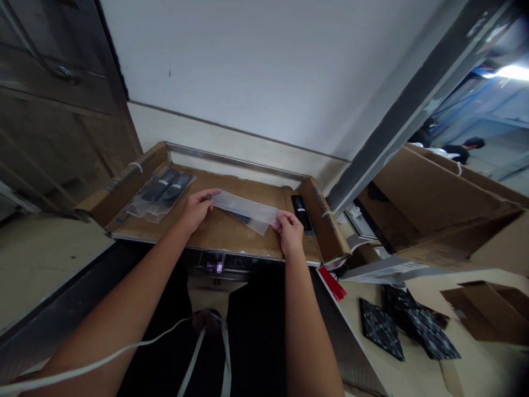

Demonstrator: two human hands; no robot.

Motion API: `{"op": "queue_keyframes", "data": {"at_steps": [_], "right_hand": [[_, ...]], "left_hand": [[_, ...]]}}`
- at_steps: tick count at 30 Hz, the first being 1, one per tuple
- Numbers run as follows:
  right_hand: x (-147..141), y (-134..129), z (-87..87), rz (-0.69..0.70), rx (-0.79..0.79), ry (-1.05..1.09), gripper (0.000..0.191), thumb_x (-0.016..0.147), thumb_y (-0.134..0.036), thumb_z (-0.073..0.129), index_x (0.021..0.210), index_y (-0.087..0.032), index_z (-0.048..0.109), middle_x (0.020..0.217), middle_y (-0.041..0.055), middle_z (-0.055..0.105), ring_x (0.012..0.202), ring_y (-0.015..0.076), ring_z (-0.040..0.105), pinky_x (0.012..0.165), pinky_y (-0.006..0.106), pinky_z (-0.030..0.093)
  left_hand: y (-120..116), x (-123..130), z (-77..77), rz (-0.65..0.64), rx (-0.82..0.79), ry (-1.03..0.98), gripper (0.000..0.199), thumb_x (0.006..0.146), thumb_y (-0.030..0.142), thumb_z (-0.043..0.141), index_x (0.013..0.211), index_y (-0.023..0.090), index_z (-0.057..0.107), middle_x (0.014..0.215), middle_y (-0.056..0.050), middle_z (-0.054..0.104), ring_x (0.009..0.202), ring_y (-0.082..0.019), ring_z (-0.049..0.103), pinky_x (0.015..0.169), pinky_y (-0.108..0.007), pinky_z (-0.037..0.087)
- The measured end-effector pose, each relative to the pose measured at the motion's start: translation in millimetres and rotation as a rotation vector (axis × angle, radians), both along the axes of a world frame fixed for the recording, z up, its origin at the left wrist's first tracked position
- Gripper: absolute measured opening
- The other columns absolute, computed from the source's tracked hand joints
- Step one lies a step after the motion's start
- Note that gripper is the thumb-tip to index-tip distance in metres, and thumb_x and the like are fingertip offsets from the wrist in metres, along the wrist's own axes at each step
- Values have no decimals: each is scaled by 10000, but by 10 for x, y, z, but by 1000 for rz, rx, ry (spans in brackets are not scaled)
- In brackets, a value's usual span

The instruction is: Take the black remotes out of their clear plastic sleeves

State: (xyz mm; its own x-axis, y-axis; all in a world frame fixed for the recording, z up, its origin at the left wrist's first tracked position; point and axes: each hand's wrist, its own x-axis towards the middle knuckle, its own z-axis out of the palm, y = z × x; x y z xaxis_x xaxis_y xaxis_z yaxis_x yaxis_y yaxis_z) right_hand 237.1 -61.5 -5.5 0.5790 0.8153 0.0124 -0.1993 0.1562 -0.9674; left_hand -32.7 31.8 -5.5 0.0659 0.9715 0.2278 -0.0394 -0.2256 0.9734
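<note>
A translucent plastic bag is stretched between my two hands above the cardboard-lined work surface. My left hand pinches its left end. At the other end, my right hand grips the bag between thumb and fingers. Something dark shows at the bag's lower edge; whether it lies inside or underneath I cannot tell. To the right of my right hand lies a slim black object with a small white label. Left of my left hand, several dark items in clear bags lie together.
Raised cardboard flaps edge the surface at left and right. A large open cardboard box stands at right. Dark patterned packs and another carton sit on the floor. White cords hang near my lap. A person is far right.
</note>
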Motion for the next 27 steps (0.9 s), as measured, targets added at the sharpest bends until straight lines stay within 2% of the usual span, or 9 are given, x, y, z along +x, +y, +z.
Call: {"op": "queue_keyframes", "data": {"at_steps": [7,13,15,19,21,23,25,27], "right_hand": [[2,3,-18,34,18,-17,325,604,-369,804,844,-188,680,754,-34,642,656,100,555,607,212,508],[8,11,-38,11,32,-65,338,664,-474,774,762,-187,625,665,-58,566,592,90,498,571,216,472],[-1,12,-31,-24,18,-83,344,676,-490,759,745,-189,605,635,-63,542,544,84,464,498,207,420],[-7,28,-30,-76,-11,-140,298,684,-445,738,744,-184,608,580,-67,520,478,74,422,423,201,330],[15,45,-49,-137,-6,-139,269,679,-407,731,756,-182,605,600,-58,556,472,76,447,428,206,350],[50,65,-78,-275,-1,-137,236,682,-370,713,768,-190,587,615,-55,575,468,82,474,435,213,377],[82,82,-107,-423,0,-137,201,698,-333,680,797,-206,560,619,-57,579,475,97,510,454,225,421],[95,89,-124,-498,3,-138,190,710,-301,646,837,-224,528,629,-57,583,501,120,560,483,243,471]], "left_hand": [[31,-4,-44,-4,17,4,380,731,186,594,1072,197,762,683,-4,630,573,-124,480,592,-254,387],[34,-2,-47,13,21,28,365,743,195,606,1077,187,755,698,-4,630,568,-115,479,585,-250,389],[37,7,-40,42,23,10,349,765,210,609,1087,178,741,766,-16,661,571,-105,483,583,-244,401],[35,44,-15,54,12,-68,360,796,235,626,1143,164,688,1069,-78,699,621,-89,534,617,-239,456],[27,63,-3,26,-14,-124,387,807,244,634,1185,162,654,1168,-109,679,689,-104,590,658,-250,490],[20,74,6,13,-45,-181,405,821,255,634,1216,163,623,1225,-130,657,754,-123,630,683,-260,510],[17,74,11,18,-71,-204,394,828,253,631,1210,159,610,1226,-137,653,769,-126,641,685,-259,516],[18,66,14,25,-95,-201,362,827,235,625,1180,158,614,1195,-131,662,754,-119,637,678,-251,513]]}}
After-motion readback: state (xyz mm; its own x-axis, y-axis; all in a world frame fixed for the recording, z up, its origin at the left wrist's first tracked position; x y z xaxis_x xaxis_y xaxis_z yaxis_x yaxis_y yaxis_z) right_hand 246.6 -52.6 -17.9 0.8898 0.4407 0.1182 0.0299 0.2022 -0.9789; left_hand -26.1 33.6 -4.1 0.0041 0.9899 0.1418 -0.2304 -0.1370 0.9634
